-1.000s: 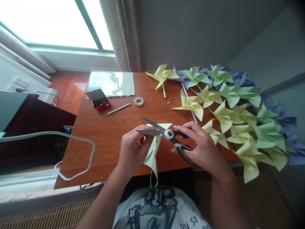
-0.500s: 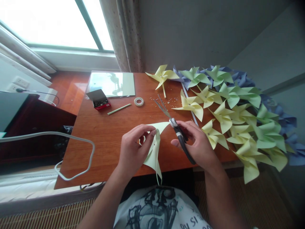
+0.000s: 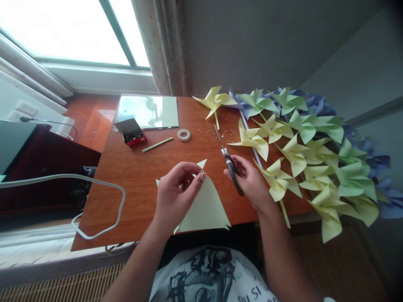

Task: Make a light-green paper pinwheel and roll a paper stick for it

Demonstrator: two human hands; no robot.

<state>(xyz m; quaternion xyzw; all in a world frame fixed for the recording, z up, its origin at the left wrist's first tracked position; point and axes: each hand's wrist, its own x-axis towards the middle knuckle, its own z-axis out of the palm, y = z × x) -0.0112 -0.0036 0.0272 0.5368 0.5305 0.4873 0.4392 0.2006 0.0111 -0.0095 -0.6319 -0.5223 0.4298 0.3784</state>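
Observation:
My left hand (image 3: 179, 188) pinches a pale yellow-green sheet of paper (image 3: 206, 205) near its upper part, between thumb and forefinger. The sheet has cut corners and hangs over the table's front edge; part of it is hidden behind the hand. In my right hand (image 3: 250, 178) is a pair of scissors (image 3: 231, 165) with black and white handles. Its blades look closed and point away from me, over small paper scraps (image 3: 226, 134). Just right of that hand lies a yellow paper pinwheel (image 3: 277, 178) on a stick.
Many yellow, green and purple pinwheels (image 3: 296, 153) cover the table's right side. Toward the left are a red box of small items (image 3: 134, 134), a roll of tape (image 3: 183, 134), a paper stick (image 3: 158, 144) and a packet of paper (image 3: 149, 110). A white cable (image 3: 122, 193) loops at the left edge.
The paper has turned, so a broad flat face shows instead of a narrow folded edge. My right hand with the scissors has drawn slightly left and upward, away from the paper, and the blades have closed.

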